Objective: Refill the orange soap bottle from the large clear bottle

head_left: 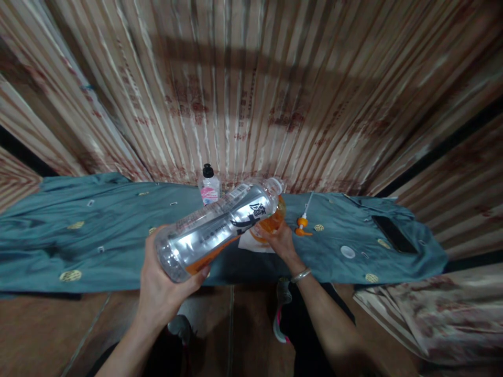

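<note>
My left hand (163, 277) is closed round the base of a large clear plastic bottle (220, 230) with a silver label and dark lettering. The bottle lies tilted across the view, its neck up and to the right. Under and behind that neck stands a bottle with orange liquid (273, 222), which my right hand (283, 242) grips from the side. Its mouth is hidden behind the clear bottle, so I cannot tell whether the two touch. A white cloth or tissue (251, 244) lies under the orange bottle.
An orange pump top (302, 222) with a white tube lies right of my right hand. Farther right are a white round lid (348, 252) and a black phone (394, 234). A small black-capped bottle (210, 186) stands at the back. Curtains (236, 94) hang behind the blue-green covered table (118, 230).
</note>
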`<action>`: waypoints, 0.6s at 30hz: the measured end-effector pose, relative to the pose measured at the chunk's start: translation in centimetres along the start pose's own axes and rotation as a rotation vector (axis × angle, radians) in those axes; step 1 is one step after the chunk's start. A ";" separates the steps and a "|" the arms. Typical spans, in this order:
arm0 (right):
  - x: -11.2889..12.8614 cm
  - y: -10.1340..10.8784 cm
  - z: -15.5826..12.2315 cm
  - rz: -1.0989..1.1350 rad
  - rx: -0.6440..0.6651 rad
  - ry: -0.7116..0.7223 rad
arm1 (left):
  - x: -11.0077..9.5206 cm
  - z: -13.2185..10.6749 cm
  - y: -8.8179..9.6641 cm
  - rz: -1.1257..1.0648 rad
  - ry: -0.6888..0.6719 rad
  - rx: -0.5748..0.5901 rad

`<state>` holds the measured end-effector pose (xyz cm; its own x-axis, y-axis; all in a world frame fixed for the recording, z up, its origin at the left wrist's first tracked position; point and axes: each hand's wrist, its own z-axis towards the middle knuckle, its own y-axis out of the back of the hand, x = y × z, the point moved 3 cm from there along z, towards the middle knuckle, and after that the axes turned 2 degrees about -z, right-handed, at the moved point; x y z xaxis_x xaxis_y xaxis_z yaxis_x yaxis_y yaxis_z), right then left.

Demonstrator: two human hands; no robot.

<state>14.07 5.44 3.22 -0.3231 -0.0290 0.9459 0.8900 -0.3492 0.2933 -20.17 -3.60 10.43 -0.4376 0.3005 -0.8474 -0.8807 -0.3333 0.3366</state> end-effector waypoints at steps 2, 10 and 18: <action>-0.2 0.0 0.0 -0.012 0.003 0.002 | -0.1 -0.1 0.1 0.004 -0.006 -0.015; -0.4 -0.1 -0.2 -0.004 -0.002 0.001 | -0.5 0.0 0.0 0.031 0.017 -0.010; 0.4 0.1 -0.3 -0.007 0.008 -0.034 | -1.3 0.0 -0.3 0.049 0.005 -0.034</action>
<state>14.00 5.13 3.56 -0.3188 0.0052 0.9478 0.8901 -0.3420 0.3013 -19.30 -3.92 11.46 -0.4793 0.2781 -0.8324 -0.8513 -0.3781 0.3638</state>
